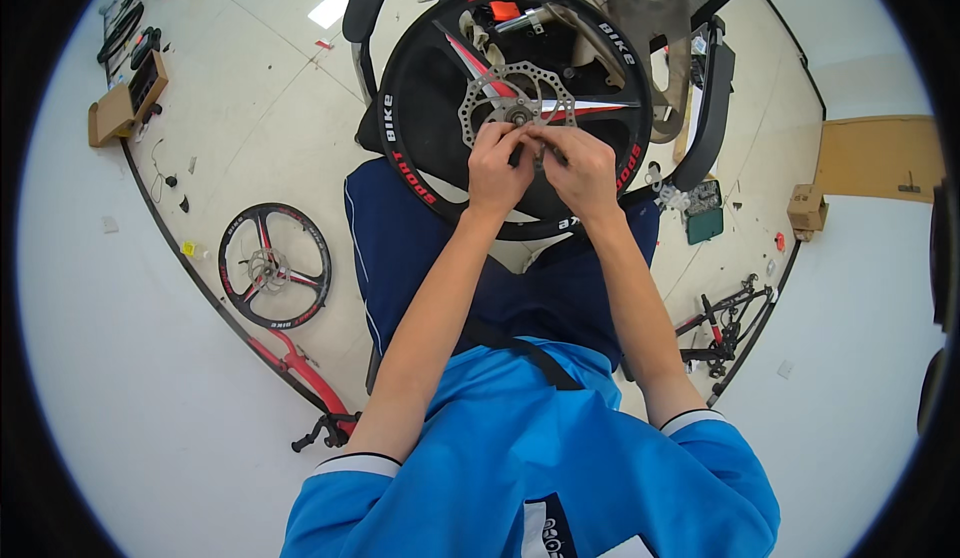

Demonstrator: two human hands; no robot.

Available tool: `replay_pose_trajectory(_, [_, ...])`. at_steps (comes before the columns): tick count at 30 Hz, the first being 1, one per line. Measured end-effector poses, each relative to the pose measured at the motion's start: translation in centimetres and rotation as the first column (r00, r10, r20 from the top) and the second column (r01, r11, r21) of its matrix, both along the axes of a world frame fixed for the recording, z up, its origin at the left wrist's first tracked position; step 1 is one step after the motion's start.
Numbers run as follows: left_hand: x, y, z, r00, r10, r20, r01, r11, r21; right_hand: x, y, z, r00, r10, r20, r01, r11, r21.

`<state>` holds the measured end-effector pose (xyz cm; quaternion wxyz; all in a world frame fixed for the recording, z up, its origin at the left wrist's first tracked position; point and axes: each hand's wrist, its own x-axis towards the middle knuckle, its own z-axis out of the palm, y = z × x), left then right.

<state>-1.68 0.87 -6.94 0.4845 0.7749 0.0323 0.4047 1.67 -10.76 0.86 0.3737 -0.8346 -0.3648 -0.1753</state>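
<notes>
A black bicycle wheel [392, 123] with red lettering and red-and-white spokes lies in front of me, its near edge over my thighs. A perforated silver brake disc [468, 108] sits at its centre, around the hub axle [519, 115]. Just below the axle, my left hand [497, 170] has its thumb and fingers pinched together. My right hand [582, 166] meets it there from the other side, fingers bent and closed. Whatever lies between the fingertips is too small and covered to name.
Around the wheel stands a chair with black armrests [712, 123]. On the floor to the left are another wheel [228, 276], a red bicycle frame [300, 366] and an open cardboard box [112, 115]. To the right lie a green case [705, 225] and a black bicycle frame [722, 320].
</notes>
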Motion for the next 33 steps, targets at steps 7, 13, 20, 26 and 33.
replay_pose_trajectory(7, [0.2, -0.2, -0.7, 1.000, 0.026, 0.002, -0.026, 1.000, 0.012, -0.1, -0.2, -0.1, 0.998, 0.011, -0.068, -0.012, 1.000, -0.015])
replay_pose_trajectory(13, [0.3, 0.0, -0.7, 0.999, 0.040, 0.014, -0.041, 0.996, 0.078, 0.0, -0.2, 0.1, 0.998, 0.049, -0.030, -0.049, 0.999, 0.003])
replay_pose_trajectory(20, [0.4, 0.2, -1.0, 0.999, 0.034, 0.029, -0.037, 0.994, 0.102, -0.2, 0.0, 0.4, 0.996, 0.052, -0.074, -0.054, 0.998, -0.015])
replay_pose_trajectory(26, [0.2, -0.1, -1.4, 0.998, 0.056, 0.019, -0.057, 0.995, 0.083, -0.3, 0.4, 1.5, 0.981, 0.116, -0.157, -0.130, 0.989, -0.077])
replay_pose_trajectory(33, [0.5, -1.5, -1.1, 0.983, 0.185, -0.001, -0.185, 0.982, 0.025, 0.6, -0.3, 1.8, 0.956, 0.107, -0.273, -0.140, 0.985, -0.104])
